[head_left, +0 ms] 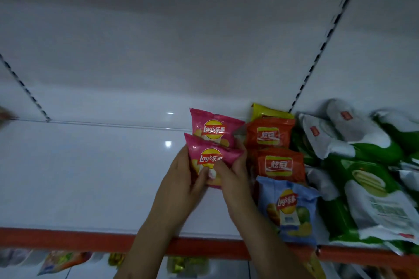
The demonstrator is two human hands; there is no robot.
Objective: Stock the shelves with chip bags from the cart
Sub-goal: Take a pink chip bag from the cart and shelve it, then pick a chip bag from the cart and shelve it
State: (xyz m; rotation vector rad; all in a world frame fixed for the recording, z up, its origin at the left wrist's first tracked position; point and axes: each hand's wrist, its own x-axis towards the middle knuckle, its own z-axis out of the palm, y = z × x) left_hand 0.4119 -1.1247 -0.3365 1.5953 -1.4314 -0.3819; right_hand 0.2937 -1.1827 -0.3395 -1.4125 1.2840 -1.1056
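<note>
Dim, bluish light. Two small glare spots sit mid-frame on the glossy shelf (90, 165). Edges bend from the wide lens; lower left and far right blur.

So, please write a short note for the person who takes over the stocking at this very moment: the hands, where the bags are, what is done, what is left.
Left hand and right hand: both grip the front pink bag on the white shelf.
Behind it stands a second pink bag.
Already on the shelf, to the right: two orange bags, a yellow bag behind them, a blue bag in front, then green and white bags.
Left: set the pink bag down and let go. The shelf's left part has no bags. The cart is out of view.
</note>
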